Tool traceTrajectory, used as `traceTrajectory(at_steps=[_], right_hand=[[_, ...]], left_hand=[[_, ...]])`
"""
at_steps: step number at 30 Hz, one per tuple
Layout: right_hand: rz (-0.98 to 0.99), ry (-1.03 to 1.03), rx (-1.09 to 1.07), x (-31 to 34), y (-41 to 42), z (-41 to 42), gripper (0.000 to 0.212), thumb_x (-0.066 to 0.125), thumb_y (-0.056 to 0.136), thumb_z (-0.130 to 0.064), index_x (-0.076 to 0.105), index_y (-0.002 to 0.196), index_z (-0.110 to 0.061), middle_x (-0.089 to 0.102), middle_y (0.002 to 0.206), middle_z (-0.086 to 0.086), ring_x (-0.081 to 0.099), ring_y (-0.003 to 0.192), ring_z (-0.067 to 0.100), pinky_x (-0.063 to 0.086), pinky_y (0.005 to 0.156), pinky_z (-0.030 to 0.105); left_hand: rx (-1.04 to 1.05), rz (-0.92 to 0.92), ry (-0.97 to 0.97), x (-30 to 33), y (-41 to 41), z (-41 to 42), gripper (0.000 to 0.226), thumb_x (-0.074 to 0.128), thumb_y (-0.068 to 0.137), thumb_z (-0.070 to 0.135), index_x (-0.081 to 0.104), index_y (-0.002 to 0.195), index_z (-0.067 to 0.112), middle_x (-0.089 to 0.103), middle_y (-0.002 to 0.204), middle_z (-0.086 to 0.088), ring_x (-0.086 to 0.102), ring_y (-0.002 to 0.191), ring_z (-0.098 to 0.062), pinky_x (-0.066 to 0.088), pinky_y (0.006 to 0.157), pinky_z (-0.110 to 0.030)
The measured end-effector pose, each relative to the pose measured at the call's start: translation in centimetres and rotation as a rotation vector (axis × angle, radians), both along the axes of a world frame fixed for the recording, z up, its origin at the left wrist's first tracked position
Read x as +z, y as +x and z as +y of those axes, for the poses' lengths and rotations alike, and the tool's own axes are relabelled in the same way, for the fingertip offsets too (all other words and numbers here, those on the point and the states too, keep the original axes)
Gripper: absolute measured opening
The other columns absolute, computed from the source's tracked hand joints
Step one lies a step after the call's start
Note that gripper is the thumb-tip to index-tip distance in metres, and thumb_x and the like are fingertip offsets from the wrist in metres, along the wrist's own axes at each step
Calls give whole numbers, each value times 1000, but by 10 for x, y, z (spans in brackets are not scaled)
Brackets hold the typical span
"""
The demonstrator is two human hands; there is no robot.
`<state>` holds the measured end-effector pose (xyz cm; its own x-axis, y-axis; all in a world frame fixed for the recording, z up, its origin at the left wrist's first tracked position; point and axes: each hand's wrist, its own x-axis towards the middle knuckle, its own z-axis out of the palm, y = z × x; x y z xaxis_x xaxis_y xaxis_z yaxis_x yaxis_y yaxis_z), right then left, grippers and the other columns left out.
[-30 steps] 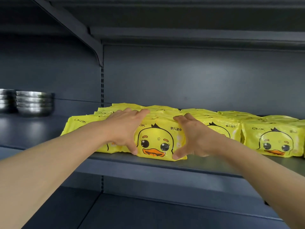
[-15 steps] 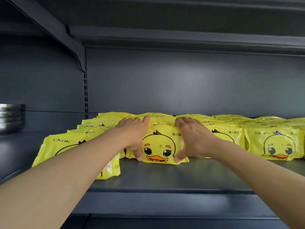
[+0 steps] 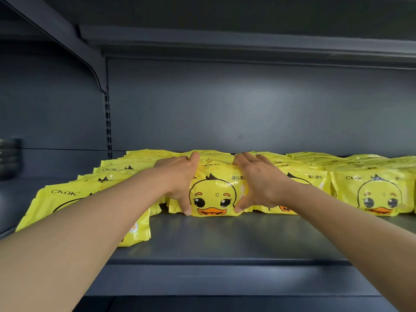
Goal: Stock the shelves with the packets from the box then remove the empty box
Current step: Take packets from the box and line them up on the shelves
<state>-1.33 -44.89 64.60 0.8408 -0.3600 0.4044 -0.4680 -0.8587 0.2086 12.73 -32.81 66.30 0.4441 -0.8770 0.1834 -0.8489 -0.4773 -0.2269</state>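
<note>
Yellow packets with a duck face lie in rows on a dark grey shelf (image 3: pixel 225 239). My left hand (image 3: pixel 177 179) and my right hand (image 3: pixel 258 183) grip the two sides of the middle stack of packets (image 3: pixel 213 194), fingers over its top and thumbs at its front lower edge. This stack stands well back from the shelf's front edge. A leaning row of packets (image 3: pixel 67 194) runs under my left forearm toward the front. More packets (image 3: pixel 373 192) stand to the right. The box is out of view.
Stacked metal bowls (image 3: pixel 9 154) sit at the far left on the neighbouring shelf bay. A slotted upright (image 3: pixel 108 122) and bracket divide the bays. Another shelf hangs overhead, and bare shelf surface lies in front of the middle stack.
Both hands have pushed the middle stack back from the shelf's front edge toward the rear wall. The view has shifted right, so the bowls sit nearer the left border.
</note>
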Motion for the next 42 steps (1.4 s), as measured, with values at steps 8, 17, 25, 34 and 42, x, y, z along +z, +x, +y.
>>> traceTrajectory(at_steps=[8, 17, 25, 34, 42], right_hand=[[-185, 579, 118, 32, -49, -4, 73, 76, 77, -24, 37, 138, -23, 44, 135, -6, 40, 128, 11, 35, 96, 23], [-140, 319, 117, 37, -10, -25, 29, 44, 92, -5, 69, 105, -14, 64, 113, 2, 57, 106, 22, 44, 91, 26], [-214, 328, 23, 32, 18, -41, 25, 53, 89, 2, 72, 94, -13, 67, 101, 2, 56, 88, 16, 41, 74, 21], [-477, 441, 66, 44, -7, -13, 35, 39, 92, 3, 65, 112, -9, 64, 115, 7, 57, 109, 25, 42, 88, 26], [-251, 262, 189, 31, -11, 80, 37, 45, 96, -12, 45, 132, -17, 44, 136, 7, 46, 122, 24, 31, 85, 20]], left_hand=[[-51, -135, -161, -17, -27, 14, 133, 83, 58, 51, -15, 146, 25, -1, 157, -6, 5, 145, -28, 18, 110, -48], [-35, -18, -212, -28, -32, -1, 119, 75, 59, 63, -3, 144, 34, 15, 151, -5, 20, 139, -28, 30, 104, -49], [5, -31, -197, -28, -31, -5, 114, 77, 58, 62, 6, 142, 31, 24, 146, -6, 26, 134, -29, 33, 103, -49], [-16, -87, -198, -25, -34, 1, 122, 74, 58, 67, 4, 146, 19, 21, 151, -9, 21, 139, -30, 26, 107, -47], [-123, -44, -295, -5, -18, 90, 109, 74, 65, 59, 11, 146, 21, 20, 153, 0, 14, 142, -20, 17, 112, -44]])
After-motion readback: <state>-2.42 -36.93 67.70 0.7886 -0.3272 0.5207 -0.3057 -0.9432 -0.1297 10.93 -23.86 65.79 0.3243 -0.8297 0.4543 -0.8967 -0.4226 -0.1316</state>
